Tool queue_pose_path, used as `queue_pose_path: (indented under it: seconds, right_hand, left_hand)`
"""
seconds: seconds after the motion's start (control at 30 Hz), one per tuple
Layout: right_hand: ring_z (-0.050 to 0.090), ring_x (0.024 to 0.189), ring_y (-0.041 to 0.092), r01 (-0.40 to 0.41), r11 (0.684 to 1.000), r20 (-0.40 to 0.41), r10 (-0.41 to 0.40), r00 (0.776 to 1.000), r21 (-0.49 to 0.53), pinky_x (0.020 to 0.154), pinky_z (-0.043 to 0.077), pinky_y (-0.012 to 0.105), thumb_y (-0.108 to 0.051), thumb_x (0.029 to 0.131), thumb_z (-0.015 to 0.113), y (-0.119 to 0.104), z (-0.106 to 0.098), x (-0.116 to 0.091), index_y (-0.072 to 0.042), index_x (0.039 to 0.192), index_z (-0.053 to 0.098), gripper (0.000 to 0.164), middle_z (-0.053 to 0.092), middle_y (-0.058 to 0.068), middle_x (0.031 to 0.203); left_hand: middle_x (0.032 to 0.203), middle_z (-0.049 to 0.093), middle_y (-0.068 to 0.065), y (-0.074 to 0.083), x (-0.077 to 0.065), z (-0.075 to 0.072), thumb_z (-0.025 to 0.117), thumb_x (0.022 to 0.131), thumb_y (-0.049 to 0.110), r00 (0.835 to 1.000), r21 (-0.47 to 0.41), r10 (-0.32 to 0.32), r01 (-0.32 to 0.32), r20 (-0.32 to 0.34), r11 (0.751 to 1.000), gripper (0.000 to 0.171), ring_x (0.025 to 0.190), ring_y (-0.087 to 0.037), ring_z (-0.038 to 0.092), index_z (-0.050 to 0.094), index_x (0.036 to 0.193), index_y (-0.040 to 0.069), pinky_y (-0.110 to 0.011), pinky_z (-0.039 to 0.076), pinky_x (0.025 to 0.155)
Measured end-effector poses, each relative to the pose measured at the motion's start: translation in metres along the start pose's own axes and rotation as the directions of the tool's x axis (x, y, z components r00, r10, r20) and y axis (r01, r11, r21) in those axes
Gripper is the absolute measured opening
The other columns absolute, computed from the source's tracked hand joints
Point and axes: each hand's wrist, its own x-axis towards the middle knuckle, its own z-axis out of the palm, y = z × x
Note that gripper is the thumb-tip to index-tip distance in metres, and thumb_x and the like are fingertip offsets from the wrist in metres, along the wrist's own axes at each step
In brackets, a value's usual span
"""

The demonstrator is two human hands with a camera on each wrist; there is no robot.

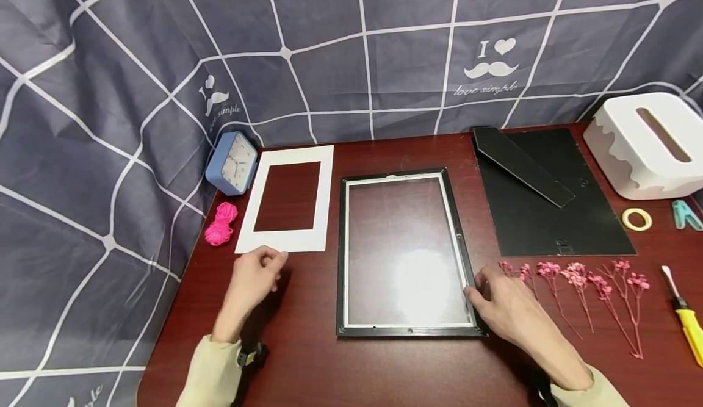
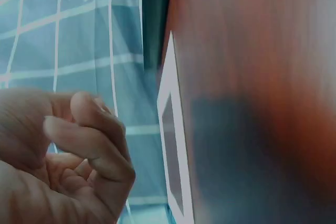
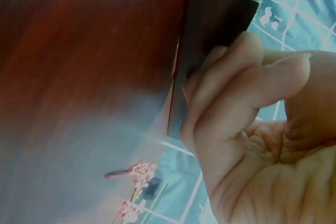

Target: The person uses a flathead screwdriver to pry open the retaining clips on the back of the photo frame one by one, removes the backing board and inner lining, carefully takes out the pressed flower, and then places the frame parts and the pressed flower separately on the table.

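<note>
A black picture frame (image 1: 409,332) with a white inner border and a clear pane lies flat on the table. My right hand (image 1: 511,306) is at its right edge, near the lower corner, fingers loosely bent. In the right wrist view the fingers (image 3: 220,108) overlap the frame's dark side (image 3: 210,24); whether they touch it I cannot tell. My left hand (image 1: 255,279) hovers just below a white mat board (image 1: 288,240) with a rectangular opening. Its fingers (image 2: 105,145) curl loosely around nothing, apart from the mat in the left wrist view.
A black backing board (image 1: 527,224) with a stand lies right of the frame. Dried pink flowers (image 1: 576,276) are in front. Farther right are a tissue box (image 1: 620,151), tape ring (image 1: 637,219), clip (image 1: 686,215) and screwdriver (image 1: 689,327). At left: a clock (image 1: 233,163) and pink yarn (image 1: 221,224).
</note>
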Motion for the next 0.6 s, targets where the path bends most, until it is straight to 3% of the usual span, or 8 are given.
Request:
queue_pose_path:
  seconds: [0.07, 0.17, 0.43, 0.6]
  right_hand:
    - [0.050, 0.065, 0.015, -0.016, 1.000, 0.028, 0.016, 0.999, -0.001, 0.058, 0.038, 0.031, -0.020, 0.097, 0.073, -0.015, -0.011, -0.003, -0.007, 0.097, 0.065, 0.015, 0.058, -0.001, 0.072]
    - [0.050, 0.066, 0.015, -0.009, 1.000, 0.029, 0.009, 1.000, -0.007, 0.058, 0.039, 0.031, -0.019, 0.098, 0.072, -0.017, -0.012, -0.004, -0.006, 0.097, 0.065, 0.015, 0.058, -0.001, 0.072]
    - [0.051, 0.064, 0.015, 0.014, 1.000, -0.018, -0.014, 1.000, -0.018, 0.056, 0.038, 0.032, -0.023, 0.096, 0.074, 0.006, 0.003, 0.001, -0.009, 0.095, 0.065, 0.016, 0.059, -0.001, 0.071]
    - [0.053, 0.063, 0.012, 0.059, 0.997, -0.064, -0.062, 0.996, -0.051, 0.057, 0.040, 0.030, -0.028, 0.097, 0.078, 0.025, 0.018, 0.004, -0.013, 0.094, 0.066, 0.020, 0.062, -0.005, 0.070]
  left_hand:
    - [0.065, 0.064, -0.004, 0.006, -0.010, 0.013, 0.068, 0.107, 0.014, 1.000, -0.052, 0.018, -0.017, 0.012, 0.999, 0.013, 0.048, -0.012, 0.061, 0.070, 0.105, 0.001, -0.022, 0.050, 0.048]
    - [0.068, 0.065, -0.007, 0.013, -0.024, 0.029, 0.066, 0.106, 0.009, 0.999, -0.103, 0.026, -0.022, 0.041, 0.994, 0.010, 0.049, -0.012, 0.060, 0.067, 0.113, 0.002, -0.023, 0.051, 0.046]
    - [0.071, 0.066, -0.006, 0.027, -0.052, 0.058, 0.071, 0.106, 0.023, 0.982, -0.120, 0.008, 0.015, 0.187, 0.993, 0.021, 0.053, -0.013, 0.062, 0.070, 0.116, 0.005, -0.024, 0.054, 0.045]
    - [0.072, 0.069, -0.005, 0.024, -0.057, 0.070, 0.075, 0.104, 0.031, 0.962, -0.132, 0.061, -0.027, 0.267, 0.991, 0.035, 0.051, -0.012, 0.064, 0.070, 0.120, 0.001, -0.027, 0.057, 0.043]
